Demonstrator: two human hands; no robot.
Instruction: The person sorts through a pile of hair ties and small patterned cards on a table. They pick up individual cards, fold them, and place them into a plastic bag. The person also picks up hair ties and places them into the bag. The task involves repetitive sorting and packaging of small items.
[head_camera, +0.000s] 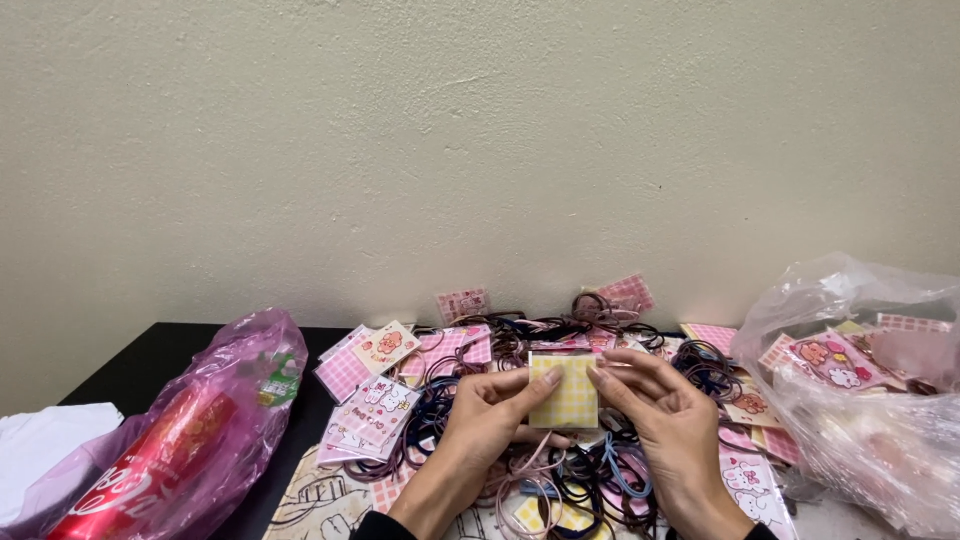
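Two hands are holding one yellow checked card above the pile: my left hand is pinching its left edge, my right hand its right, fingers narrow. No hair tie is sitting on it yet. Dozens of loose hair ties and many pink cards are lying on the tabletop, beside two plastic bags, purple bag and clear bag.

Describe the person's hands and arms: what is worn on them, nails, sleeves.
Both hands are bare: no gloves, rings or watch show on the left hand or the right hand. The fingers are slim, with nails that look plain and unpainted. At the bottom edge, a dark sleeve cuff shows on the left forearm; another dark edge shows at the right wrist.
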